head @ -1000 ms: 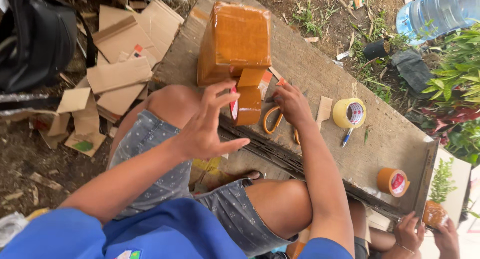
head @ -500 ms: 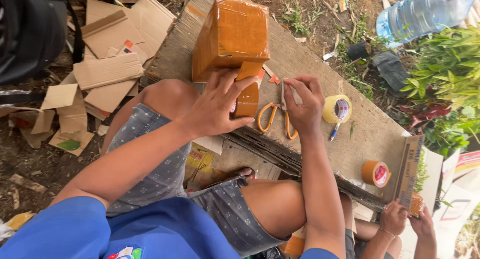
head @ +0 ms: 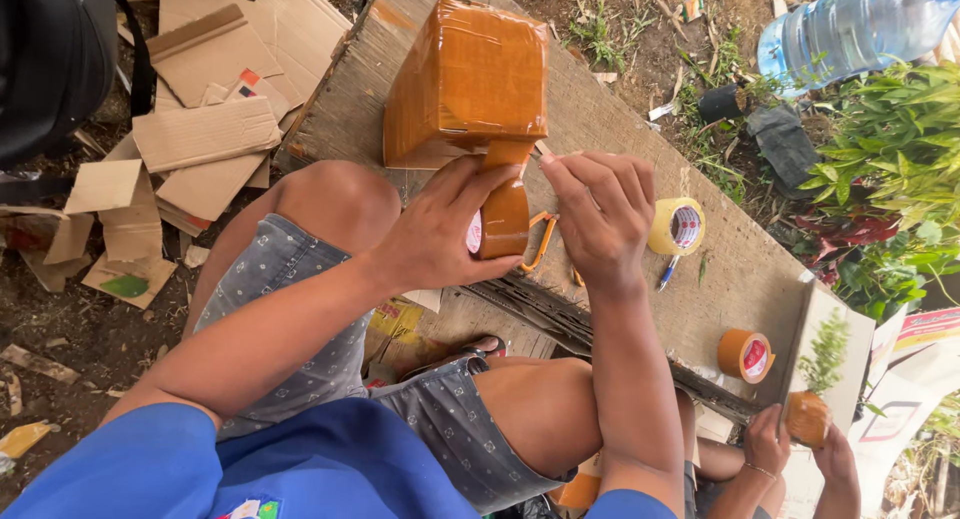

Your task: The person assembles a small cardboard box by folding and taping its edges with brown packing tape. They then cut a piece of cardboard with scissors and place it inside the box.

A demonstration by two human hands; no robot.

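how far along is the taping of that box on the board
Mostly done: the box is covered in brown tape on the sides in view. In hand: the left hand holds the tape roll, its strip running up to the box, with the right hand beside it. Left: the strip is uncut; scissors lie underneath.

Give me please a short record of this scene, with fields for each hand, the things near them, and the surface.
left hand: holds a brown tape roll
right hand: fingers pinched at the tape end, above orange-handled scissors
box: wrapped in brown tape, on the board
board: worn wood, also bears a yellow tape roll, a pen, another brown roll
other person: two hands at lower right
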